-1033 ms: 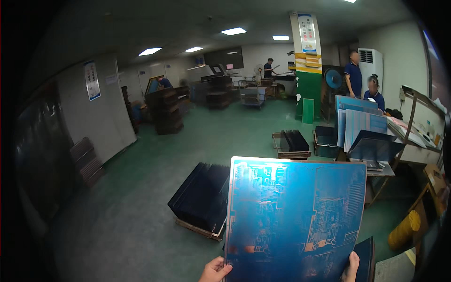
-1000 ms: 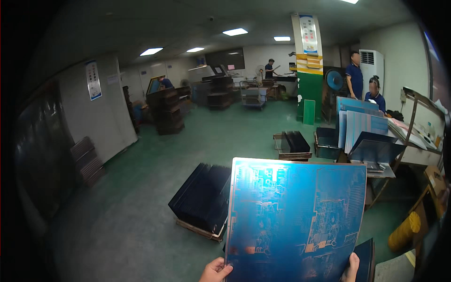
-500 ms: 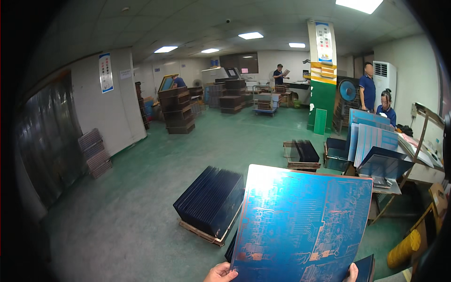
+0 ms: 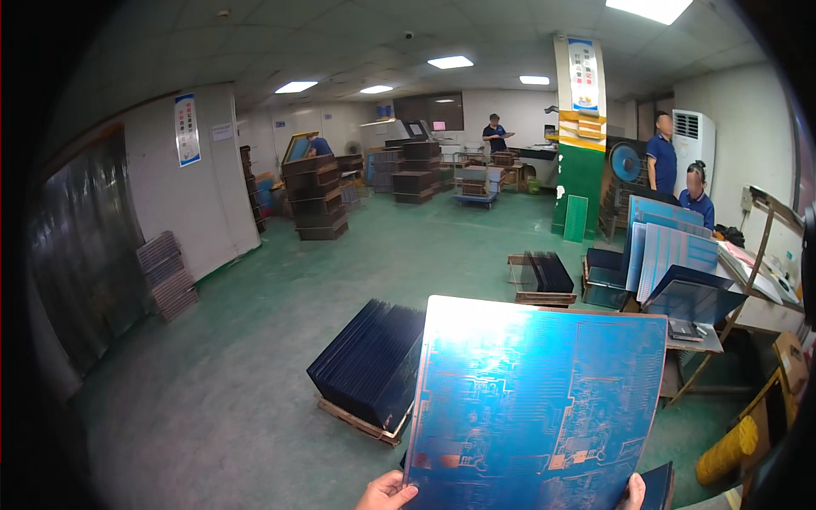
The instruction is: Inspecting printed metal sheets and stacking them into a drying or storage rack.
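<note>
A large blue circuit board panel (image 4: 535,391) with copper-coloured traces is held up in front of me, tilted, with bright glare across its upper left. My left hand (image 4: 387,491) grips its lower left edge, thumb on the face. At the lower right edge my right hand (image 4: 633,491) is closed on it, and only the thumb side shows. The panel's bottom runs out of the picture. Just left of the panel, a rack of dark upright panels (image 4: 365,365) stands on the floor, partly covered by it.
Another rack of dark panels (image 4: 548,274) stands farther off. On the right, blue panels (image 4: 671,255) lean by a worktable (image 4: 765,297), near a yellow roll (image 4: 727,450). Behind them are a green pillar (image 4: 582,191) and two people; others work at the back, near stacked brown crates (image 4: 319,195).
The panel and both my hands have shifted slightly left in the view, and the panel sits at a slightly different tilt. At the back, a standing person's arms have lowered.
</note>
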Demonstrator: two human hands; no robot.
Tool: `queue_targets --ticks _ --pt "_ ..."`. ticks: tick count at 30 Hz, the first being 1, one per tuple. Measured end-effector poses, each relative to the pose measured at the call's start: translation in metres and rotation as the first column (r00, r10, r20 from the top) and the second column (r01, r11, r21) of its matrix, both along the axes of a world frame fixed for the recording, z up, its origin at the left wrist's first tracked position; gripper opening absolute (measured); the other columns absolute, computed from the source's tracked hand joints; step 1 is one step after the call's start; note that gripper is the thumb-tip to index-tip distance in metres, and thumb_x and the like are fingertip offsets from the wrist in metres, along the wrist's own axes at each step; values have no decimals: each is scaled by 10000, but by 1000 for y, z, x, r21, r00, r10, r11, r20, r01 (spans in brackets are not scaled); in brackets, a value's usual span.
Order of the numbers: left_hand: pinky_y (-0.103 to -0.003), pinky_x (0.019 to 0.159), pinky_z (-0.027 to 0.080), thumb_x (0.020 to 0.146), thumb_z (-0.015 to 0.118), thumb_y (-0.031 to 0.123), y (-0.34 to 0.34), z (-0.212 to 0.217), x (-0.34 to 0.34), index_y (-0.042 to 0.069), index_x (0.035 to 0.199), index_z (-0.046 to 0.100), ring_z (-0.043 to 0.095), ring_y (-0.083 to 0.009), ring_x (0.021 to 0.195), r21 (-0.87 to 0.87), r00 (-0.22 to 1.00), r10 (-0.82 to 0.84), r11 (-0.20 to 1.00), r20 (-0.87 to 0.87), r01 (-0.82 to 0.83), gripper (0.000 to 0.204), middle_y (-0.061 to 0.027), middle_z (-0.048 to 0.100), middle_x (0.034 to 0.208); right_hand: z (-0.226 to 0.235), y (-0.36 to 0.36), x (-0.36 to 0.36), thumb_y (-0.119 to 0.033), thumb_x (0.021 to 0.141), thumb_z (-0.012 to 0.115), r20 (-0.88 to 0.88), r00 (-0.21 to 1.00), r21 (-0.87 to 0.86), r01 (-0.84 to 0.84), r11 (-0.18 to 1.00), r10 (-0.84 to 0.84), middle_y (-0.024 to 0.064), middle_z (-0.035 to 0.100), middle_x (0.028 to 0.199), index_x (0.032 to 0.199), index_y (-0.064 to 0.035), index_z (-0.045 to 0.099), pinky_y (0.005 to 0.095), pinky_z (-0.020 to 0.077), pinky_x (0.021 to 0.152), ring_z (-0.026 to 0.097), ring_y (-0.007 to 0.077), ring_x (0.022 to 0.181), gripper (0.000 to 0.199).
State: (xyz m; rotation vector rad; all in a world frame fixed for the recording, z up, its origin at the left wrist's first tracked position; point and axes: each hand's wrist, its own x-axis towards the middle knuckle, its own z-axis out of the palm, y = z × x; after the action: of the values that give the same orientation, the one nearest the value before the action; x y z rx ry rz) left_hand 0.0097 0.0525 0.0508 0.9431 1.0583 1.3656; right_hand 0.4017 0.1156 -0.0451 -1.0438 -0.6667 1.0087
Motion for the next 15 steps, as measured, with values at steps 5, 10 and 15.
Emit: queue_targets --ticks 5,10,15 --pt "-171 492 322 826 615 86 1 0 0 111 778 484 390 -10 584 4 1000 -6 1000 -28 6 142 91 429 671 1 7 -4 -221 854 566 -7 1000 -22 -29 999 29 97 572 958 1004 14 535 306 412 784 522 175 865 280" --pt "-172 504 316 825 611 63 0 3 4 111 764 472 374 -14 600 4 1000 -7 1000 -8 7 159 90 407 683 0 7 -4 -218 851 569 -15 999 -45 -41 998 40 105 568 977 1025 18 531 314 410 798 519 184 884 296" --pt "-171 532 339 820 613 50 0 1 2 102 780 492 400 -16 627 -10 1000 -21 1000 15 22 138 88 434 709 -1 6 -4 -214 848 573 -26 999 -68 -39 997 38 112 564 996 1047 23 527 322 407 812 517 193 903 313"
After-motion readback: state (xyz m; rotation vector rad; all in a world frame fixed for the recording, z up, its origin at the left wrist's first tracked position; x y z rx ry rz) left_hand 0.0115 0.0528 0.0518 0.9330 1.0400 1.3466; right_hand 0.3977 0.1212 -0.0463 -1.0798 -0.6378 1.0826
